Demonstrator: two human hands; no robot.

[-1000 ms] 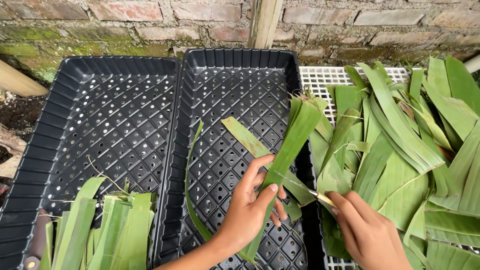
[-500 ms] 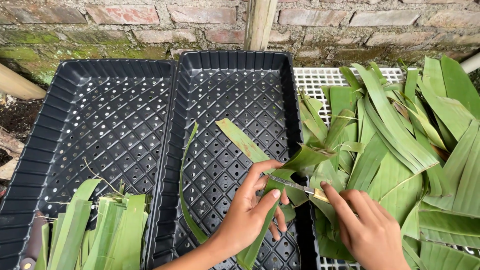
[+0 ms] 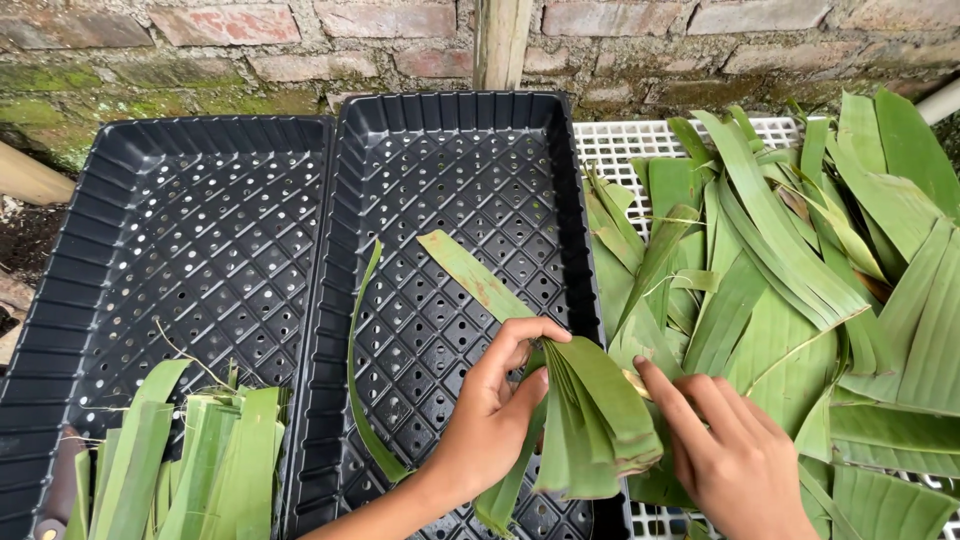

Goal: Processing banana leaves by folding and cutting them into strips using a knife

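My left hand (image 3: 490, 415) grips a folded bundle of green banana-leaf strips (image 3: 590, 415) over the front right part of the middle black perforated tray (image 3: 450, 180). My right hand (image 3: 730, 450) touches the right side of the same bundle with its fingertips, just above the tray's right wall. A long narrow leaf strip (image 3: 470, 275) and a thin curved strip (image 3: 360, 370) lie inside this tray.
A second black perforated tray (image 3: 190, 230) on the left holds a stack of cut leaf strips (image 3: 190, 465) at its front. A white grid tray (image 3: 620, 140) on the right carries a large heap of banana leaves (image 3: 800, 280). A mossy brick wall and a wooden post (image 3: 500, 40) stand behind.
The long leaf that stood up between my hands has been folded down into a compact bundle. Both hands have closed in around it.
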